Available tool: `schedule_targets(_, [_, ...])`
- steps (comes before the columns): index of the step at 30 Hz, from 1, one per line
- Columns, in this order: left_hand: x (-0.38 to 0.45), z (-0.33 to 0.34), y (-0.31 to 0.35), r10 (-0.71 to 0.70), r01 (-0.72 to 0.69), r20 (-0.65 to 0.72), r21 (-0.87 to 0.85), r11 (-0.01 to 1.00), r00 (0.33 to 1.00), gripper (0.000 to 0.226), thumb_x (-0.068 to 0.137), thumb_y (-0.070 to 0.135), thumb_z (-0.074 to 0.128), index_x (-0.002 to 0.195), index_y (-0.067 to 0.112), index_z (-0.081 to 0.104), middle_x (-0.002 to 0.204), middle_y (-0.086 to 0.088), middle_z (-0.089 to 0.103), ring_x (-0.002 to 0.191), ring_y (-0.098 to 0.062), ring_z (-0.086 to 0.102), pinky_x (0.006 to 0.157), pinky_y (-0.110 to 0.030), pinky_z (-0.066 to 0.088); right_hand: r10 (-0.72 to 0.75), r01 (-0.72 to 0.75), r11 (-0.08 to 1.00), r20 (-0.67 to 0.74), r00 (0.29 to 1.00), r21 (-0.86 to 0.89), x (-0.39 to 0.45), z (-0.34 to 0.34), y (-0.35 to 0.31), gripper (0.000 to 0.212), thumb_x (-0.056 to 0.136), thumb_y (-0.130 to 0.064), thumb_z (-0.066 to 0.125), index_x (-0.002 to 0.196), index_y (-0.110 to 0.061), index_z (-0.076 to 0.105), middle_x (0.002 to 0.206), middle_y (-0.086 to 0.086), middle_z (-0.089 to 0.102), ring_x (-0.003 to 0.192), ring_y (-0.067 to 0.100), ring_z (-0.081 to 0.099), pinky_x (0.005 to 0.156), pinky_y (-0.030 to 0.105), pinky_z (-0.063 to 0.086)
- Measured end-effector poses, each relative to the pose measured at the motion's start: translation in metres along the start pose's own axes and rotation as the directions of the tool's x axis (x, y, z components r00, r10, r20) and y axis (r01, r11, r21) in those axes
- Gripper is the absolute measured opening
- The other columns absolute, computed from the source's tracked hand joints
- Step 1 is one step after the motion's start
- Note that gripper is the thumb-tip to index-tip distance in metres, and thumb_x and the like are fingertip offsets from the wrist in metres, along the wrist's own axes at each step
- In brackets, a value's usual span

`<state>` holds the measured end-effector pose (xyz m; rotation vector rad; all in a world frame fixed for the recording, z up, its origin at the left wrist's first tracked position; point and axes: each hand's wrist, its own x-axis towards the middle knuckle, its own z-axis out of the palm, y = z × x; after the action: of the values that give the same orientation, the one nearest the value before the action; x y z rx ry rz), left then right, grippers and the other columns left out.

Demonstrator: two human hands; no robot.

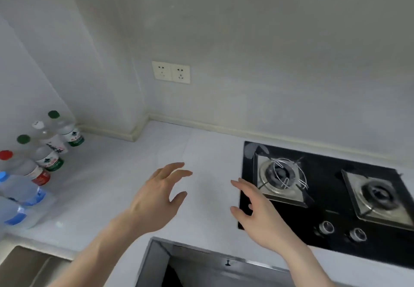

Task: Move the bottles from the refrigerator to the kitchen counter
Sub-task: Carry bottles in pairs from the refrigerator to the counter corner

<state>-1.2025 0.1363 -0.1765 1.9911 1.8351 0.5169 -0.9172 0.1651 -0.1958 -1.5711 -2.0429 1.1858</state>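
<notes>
Several clear plastic bottles stand in a row along the left wall on the white kitchen counter (pixel 125 174). The farthest has a green cap (pixel 67 127), then a white-capped one (pixel 50 137), another green-capped one (pixel 42 152), a red-capped one (pixel 26 168) and two blue-labelled ones (pixel 20 190) nearest me. My left hand (pixel 156 197) hovers over the middle of the counter with fingers spread, holding nothing. My right hand (pixel 257 212) hangs at the stove's left edge, fingers apart and empty. No refrigerator is in view.
A black glass gas stove (pixel 336 226) with two burners and two knobs fills the right side. A double wall socket (pixel 171 72) sits above the counter. A steel-edged opening (pixel 179 262) lies below the counter's front edge, and a sink corner (pixel 20 262) at bottom left.
</notes>
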Motion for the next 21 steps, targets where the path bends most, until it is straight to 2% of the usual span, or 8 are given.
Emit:
schedule_targets(4, [0.002,0.027,0.057,0.120,-0.121,0.062,0.005,0.993,0.991,0.047,0.098,0.033,0.061,0.142,0.044,0.049,0.157,0.027,0.030,0.141,-0.008,0.037,0.111,-0.023,0.033,0.051,-0.042,0.997,-0.127,0.991,0.071,-0.058,-0.028,0.034,0.061,0.100,-0.033,0.063,0.153,-0.050,0.038,0.162,-0.035,0.021,0.148,-0.009,0.027,0.124,0.030,0.031])
schedule_targets(7, [0.006,0.054,0.101,0.228,-0.229,0.125,-0.006,0.973,0.966,0.046,0.099,0.033,0.061,0.141,0.046,0.049,0.156,0.028,0.031,0.140,-0.007,0.037,0.110,-0.020,0.030,0.088,-0.066,0.992,-0.211,0.973,0.109,-0.097,-0.046,0.058,0.059,0.101,-0.034,0.063,0.152,-0.052,0.037,0.160,-0.039,0.020,0.145,-0.014,0.028,0.112,0.011,0.034])
schedule_targets(9, [0.009,0.071,0.129,0.292,-0.293,0.183,-0.025,0.956,0.939,0.045,0.099,0.034,0.060,0.141,0.047,0.048,0.155,0.030,0.030,0.139,-0.003,0.035,0.109,-0.015,0.026,0.140,-0.107,0.985,-0.272,0.952,0.135,-0.125,-0.057,0.076,0.059,0.101,-0.035,0.063,0.152,-0.052,0.037,0.160,-0.039,0.020,0.146,-0.013,0.026,0.116,0.016,0.033])
schedule_targets(11, [0.018,0.089,0.161,0.384,-0.383,0.227,-0.054,0.922,0.895,0.045,0.100,0.036,0.059,0.141,0.047,0.048,0.152,0.034,0.029,0.137,0.004,0.035,0.109,-0.012,0.026,0.191,-0.137,0.975,-0.354,0.915,0.173,-0.156,-0.070,0.097,0.060,0.101,-0.036,0.062,0.152,-0.053,0.036,0.161,-0.038,0.020,0.149,-0.011,0.023,0.124,0.030,0.031])
schedule_targets(13, [0.029,0.104,0.189,0.468,-0.461,0.266,-0.090,0.883,0.843,0.045,0.099,0.036,0.061,0.141,0.046,0.049,0.148,0.038,0.029,0.134,0.008,0.034,0.110,-0.011,0.026,0.257,-0.174,0.959,-0.427,0.867,0.223,-0.183,-0.081,0.114,0.061,0.101,-0.032,0.062,0.152,-0.053,0.036,0.162,-0.037,0.021,0.150,-0.009,0.023,0.125,0.035,0.030])
schedule_targets(15, [0.039,0.117,0.214,0.527,-0.518,0.306,-0.119,0.847,0.793,0.046,0.099,0.037,0.061,0.142,0.046,0.048,0.149,0.038,0.028,0.137,0.009,0.031,0.112,-0.011,0.022,0.317,-0.215,0.942,-0.472,0.823,0.257,-0.204,-0.089,0.125,0.061,0.101,-0.030,0.062,0.151,-0.053,0.037,0.161,-0.036,0.021,0.148,-0.009,0.027,0.124,0.032,0.031])
schedule_targets(18, [0.058,0.142,0.258,0.620,-0.610,0.364,-0.159,0.776,0.695,0.047,0.099,0.039,0.059,0.143,0.047,0.046,0.154,0.036,0.027,0.140,0.014,0.022,0.116,-0.015,0.019,0.419,-0.281,0.905,-0.548,0.724,0.320,-0.233,-0.102,0.137,0.060,0.101,-0.034,0.063,0.150,-0.056,0.036,0.161,-0.036,0.020,0.135,-0.002,0.047,0.108,0.012,0.039])
schedule_targets(21, [0.075,0.161,0.298,0.693,-0.679,0.402,-0.206,0.705,0.598,0.047,0.099,0.042,0.059,0.143,0.050,0.045,0.154,0.038,0.024,0.141,0.011,0.025,0.116,-0.020,0.024,0.502,-0.348,0.865,-0.593,0.630,0.363,-0.253,-0.112,0.145,0.059,0.100,-0.039,0.064,0.150,-0.055,0.036,0.162,-0.036,0.020,0.131,0.001,0.051,0.110,0.017,0.039])
